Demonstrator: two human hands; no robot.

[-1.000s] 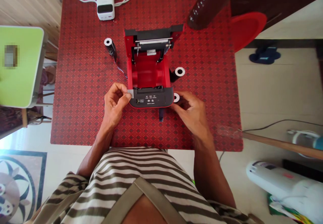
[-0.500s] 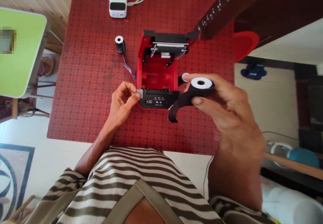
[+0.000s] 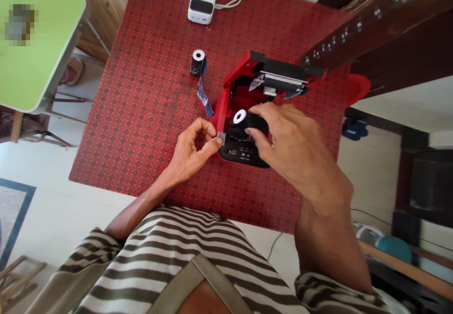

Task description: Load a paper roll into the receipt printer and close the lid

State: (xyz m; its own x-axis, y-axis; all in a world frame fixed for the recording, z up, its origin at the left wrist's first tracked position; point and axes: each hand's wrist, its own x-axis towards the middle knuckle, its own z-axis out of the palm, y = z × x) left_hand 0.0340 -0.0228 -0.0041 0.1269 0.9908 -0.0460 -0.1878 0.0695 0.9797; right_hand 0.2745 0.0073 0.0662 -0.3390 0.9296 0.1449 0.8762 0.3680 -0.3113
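A red and black label printer (image 3: 221, 115) stands on the table with its lid (image 3: 283, 75) raised. My left hand (image 3: 196, 146) is closed at the printer's front left corner, thumb and finger pinching a small grey piece (image 3: 221, 139) there. Over the open paper bay, my right hand (image 3: 293, 139) grips a black paper roll (image 3: 239, 116) with a white core end. The roll lies tilted, its white end towards the left, and partly hides the bay and front panel (image 3: 244, 156). Whether it touches the bay floor I cannot tell.
Another black roll (image 3: 198, 61) stands left of the printer, its loose strip (image 3: 203, 94) trailing towards it. A white power bank (image 3: 204, 0) with a cable lies at the back of the red patterned table (image 3: 141, 115). A dark brown tube-like object (image 3: 354, 30) slants in at back right.
My right hand picked up the roll beside the printer, lifted it and brought it left over the open bay. My left hand stays at the corner. The view has turned.
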